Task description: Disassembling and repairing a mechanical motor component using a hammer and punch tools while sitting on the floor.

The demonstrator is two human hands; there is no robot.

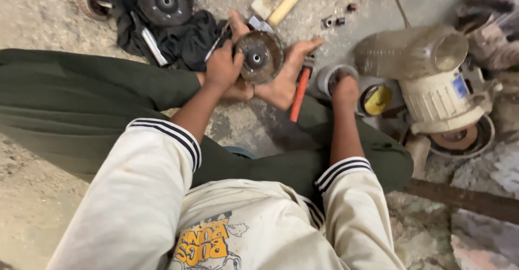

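Note:
I sit cross-legged on a concrete floor. A round, rusty metal disc with a centre hub stands propped between my bare feet. My left hand is closed on the disc's left rim, and a thin metal rod sticks up beside it. My right hand reaches down into a small round grey tub to the right of the feet. Its fingertips are hidden inside.
An orange-handled tool lies by my right foot. A black cloth holds a dark disc; another wheel lies far left. A wooden handle, small nuts, a dusty jar, a cream motor housing and a yellow tin surround me.

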